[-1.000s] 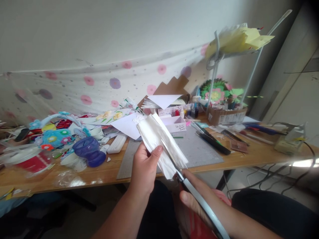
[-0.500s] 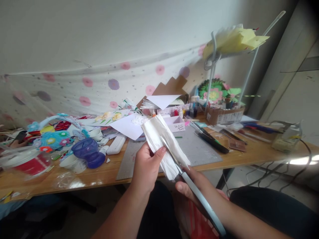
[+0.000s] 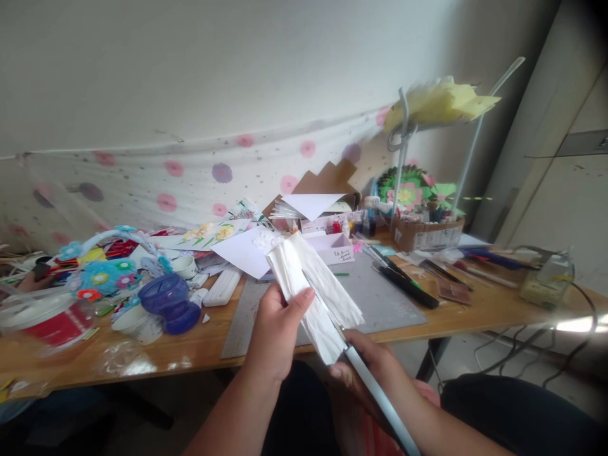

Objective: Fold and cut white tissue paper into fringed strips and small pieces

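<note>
A folded stack of thin white paper (image 3: 289,269) is pinched in my left hand (image 3: 278,329), the thumb on top and the fingers underneath. My right hand (image 3: 375,361) grips scissors (image 3: 380,396) with long grey handles. Their blades lie within a lengthwise slit in the paper and look nearly closed, mostly hidden by the sheets. The slit parts the stack into two strips that still join at the far end. Below the hands, the lower handle is largely out of sight.
A grey cutting mat (image 3: 251,310) lies on the wooden table (image 3: 199,354). To the left stand a blue vase-like container (image 3: 171,303), a paper cup (image 3: 140,324) and a white-and-red tub (image 3: 57,323). Black-handled tools (image 3: 408,288) rest to the right. Another person's hand (image 3: 33,278) shows far left.
The scissor blades have closed within the paper, and the slit's two sides stand a little wider apart. Both hands and the whole scene sit slightly lower in view.
</note>
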{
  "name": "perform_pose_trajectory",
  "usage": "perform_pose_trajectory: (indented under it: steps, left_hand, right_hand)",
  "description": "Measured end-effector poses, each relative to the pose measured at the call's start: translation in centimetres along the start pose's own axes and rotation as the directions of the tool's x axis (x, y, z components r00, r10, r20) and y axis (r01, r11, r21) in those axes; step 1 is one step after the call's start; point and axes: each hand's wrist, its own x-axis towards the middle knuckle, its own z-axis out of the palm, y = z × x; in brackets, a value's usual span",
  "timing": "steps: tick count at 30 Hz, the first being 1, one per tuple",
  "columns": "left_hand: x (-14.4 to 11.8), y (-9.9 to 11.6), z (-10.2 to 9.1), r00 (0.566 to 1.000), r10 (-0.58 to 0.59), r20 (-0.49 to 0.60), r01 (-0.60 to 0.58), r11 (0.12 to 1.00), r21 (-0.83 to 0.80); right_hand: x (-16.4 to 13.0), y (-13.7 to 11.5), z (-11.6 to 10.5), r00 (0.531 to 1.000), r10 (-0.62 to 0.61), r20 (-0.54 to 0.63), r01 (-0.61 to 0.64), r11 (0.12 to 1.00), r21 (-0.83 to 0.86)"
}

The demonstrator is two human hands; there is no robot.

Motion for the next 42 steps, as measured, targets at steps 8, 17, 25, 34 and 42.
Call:
perform_pose_trajectory:
  steps: [8, 17, 25, 34, 42]
  left_hand:
    - [1.2, 1.1, -0.7, 0.983, 0.126, -0.134, -0.135, 0.989, -0.06]
    - [1.1, 0.9, -0.4, 0.989, 0.137, -0.064, -0.14, 0.989, -0.039]
    - [1.3, 0.8, 0.7, 0.985, 0.155, -0.082, -0.159, 0.986, -0.051]
    - [1.0, 1.2, 2.0, 0.997, 0.052, 0.052, -0.041, 0.982, -0.185]
    - [1.0, 1.3, 2.5, 0.999, -0.002, 0.053, 0.016, 0.964, -0.264]
  right_hand:
    - [-0.5, 0.0, -0.4, 0.996, -0.056, 0.075, 0.053, 0.998, 0.044]
    - [-1.0, -1.4, -1.3, 0.997, -0.076, 0.031, 0.072, 0.992, 0.107]
    - [-1.1, -0.5, -1.4, 0.996, -0.079, 0.032, 0.075, 0.991, 0.109]
    - [-0.5, -0.9, -2.0, 0.998, -0.051, -0.035, 0.052, 0.999, 0.01]
    - [0.0, -1.3, -1.8, 0.999, 0.038, -0.016, -0.038, 0.999, -0.001]
